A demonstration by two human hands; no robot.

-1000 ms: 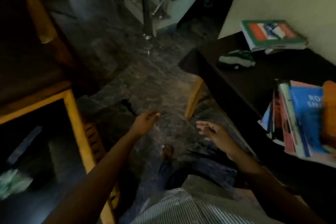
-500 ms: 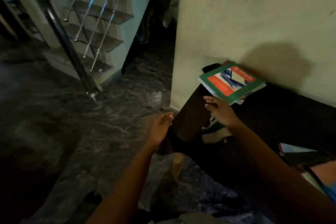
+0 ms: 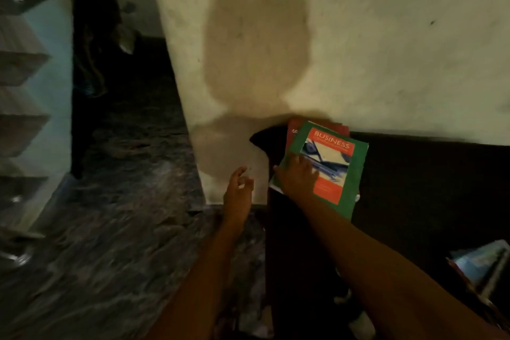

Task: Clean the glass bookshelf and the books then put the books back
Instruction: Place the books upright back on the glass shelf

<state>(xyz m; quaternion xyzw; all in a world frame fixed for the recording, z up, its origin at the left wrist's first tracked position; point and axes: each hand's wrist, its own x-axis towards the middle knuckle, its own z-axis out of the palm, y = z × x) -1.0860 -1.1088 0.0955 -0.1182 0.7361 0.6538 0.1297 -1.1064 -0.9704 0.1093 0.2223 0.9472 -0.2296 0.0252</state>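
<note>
As right hand [image 3: 296,177] presses green book [image 3: 353,174], one red book [image 3: 294,125] beneath

The right grip [image 3: 296,176] covers the near left corner of the green book [image 3: 335,165], and whether it holds the book cannot be told. A red book [image 3: 293,130] underneath peeks out only at the top. Small words under BUSINESS are too blurry to read. More books [image 3: 480,265] are blurry and cut off at the right edge

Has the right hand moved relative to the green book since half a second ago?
Yes. The right hand has advanced toward the wall, from just short of the green book onto its cover.
</note>
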